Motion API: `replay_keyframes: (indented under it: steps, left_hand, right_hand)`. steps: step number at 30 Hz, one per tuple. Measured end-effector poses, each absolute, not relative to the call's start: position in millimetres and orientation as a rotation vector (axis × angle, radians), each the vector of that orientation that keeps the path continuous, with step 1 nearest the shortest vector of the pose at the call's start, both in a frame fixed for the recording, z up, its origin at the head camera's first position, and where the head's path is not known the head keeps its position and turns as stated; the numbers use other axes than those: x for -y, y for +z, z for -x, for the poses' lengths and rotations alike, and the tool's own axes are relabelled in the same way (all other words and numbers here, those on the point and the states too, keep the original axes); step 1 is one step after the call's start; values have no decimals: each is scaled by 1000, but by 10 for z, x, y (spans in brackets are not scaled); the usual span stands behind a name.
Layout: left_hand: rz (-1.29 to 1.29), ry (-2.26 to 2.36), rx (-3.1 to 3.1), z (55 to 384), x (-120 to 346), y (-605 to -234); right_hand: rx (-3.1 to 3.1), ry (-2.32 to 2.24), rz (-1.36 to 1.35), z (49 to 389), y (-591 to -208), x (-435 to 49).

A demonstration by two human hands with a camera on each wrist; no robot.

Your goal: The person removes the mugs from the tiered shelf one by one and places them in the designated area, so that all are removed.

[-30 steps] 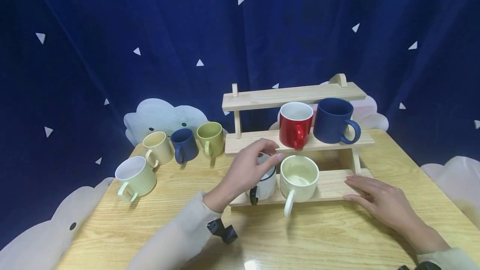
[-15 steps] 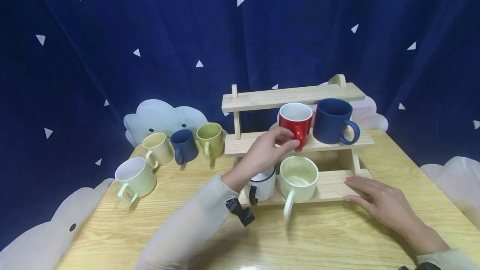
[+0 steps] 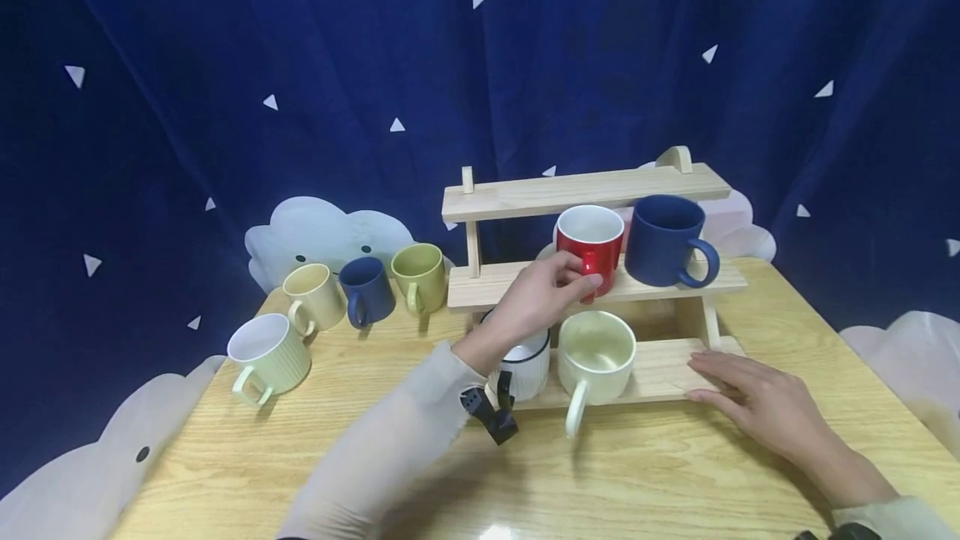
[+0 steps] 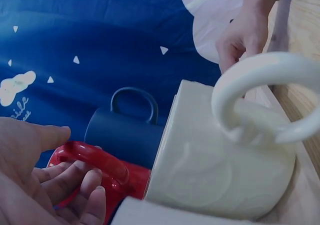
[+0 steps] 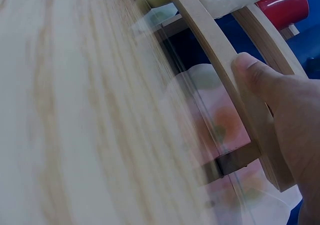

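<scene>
My left hand is at the middle shelf, its thumb and fingers around the handle of a glossy red mug. In the left wrist view, several fingertips curl behind that red handle. A dark blue mug stands beside the red one. Below, on the bottom shelf, are a cream mug and a white mug with a dark rim, partly covered by my left wrist. My right hand holds the right end of the wooden rack, thumb on the board's edge in the right wrist view.
On the table's left side stand a pale ribbed mug, a yellow mug, a small blue mug and a green mug. The rack's top board runs above the red mug. A blue curtain hangs behind.
My left hand has moved from the white mug up and right to the red mug. The red mug's handle has turned slightly left. My right hand has stayed on the rack.
</scene>
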State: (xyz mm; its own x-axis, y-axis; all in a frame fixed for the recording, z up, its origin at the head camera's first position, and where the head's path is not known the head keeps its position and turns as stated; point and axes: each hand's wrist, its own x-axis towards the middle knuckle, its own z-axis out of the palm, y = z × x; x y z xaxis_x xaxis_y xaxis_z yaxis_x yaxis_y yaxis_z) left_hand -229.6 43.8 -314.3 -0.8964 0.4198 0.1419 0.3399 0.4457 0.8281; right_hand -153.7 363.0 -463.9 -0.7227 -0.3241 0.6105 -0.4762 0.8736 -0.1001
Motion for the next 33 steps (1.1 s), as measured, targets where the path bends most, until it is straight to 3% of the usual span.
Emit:
replay_keyframes:
  steps: [21,33]
  left_hand:
    - [-602,1552,-2520,2441,39,-3123]
    - [-447,1834,-2401,2432,202,-3194]
  right_hand:
    - [2459,340,-568,1544,-4615,-3624]
    - [2468,341,-563,1542,-4627,-3627]
